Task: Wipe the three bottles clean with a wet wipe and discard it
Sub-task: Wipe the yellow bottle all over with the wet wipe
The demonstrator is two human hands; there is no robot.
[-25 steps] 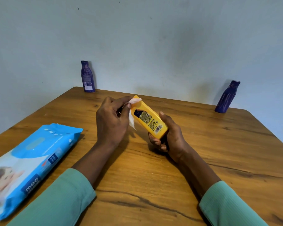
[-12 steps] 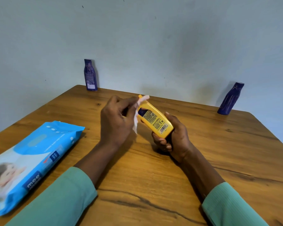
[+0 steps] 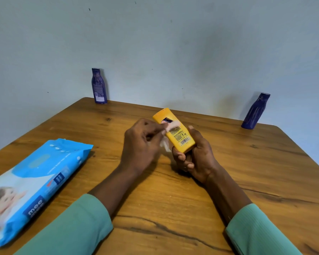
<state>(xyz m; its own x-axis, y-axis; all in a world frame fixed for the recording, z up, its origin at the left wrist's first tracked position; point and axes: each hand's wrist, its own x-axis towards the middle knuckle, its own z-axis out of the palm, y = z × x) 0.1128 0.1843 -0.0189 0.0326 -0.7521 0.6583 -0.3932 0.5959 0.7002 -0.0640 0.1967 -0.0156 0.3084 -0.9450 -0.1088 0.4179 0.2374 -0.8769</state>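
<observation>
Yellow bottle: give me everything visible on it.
The yellow bottle looks like glossy plastic, flattish, with printed black text, a barcode and a dark blue patch. It is tilted above the table, far end up and leftward. The right hand grips its near end; the left hand presses a white wet wipe on its upper face. No cap shows.

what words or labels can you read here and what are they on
"mee": on the blue wipes pack; the rest of its print is blurred
yellow bottle: barcode and fine print, too small to read
left purple bottle: label print too small
right purple bottle: markings blurred
</observation>
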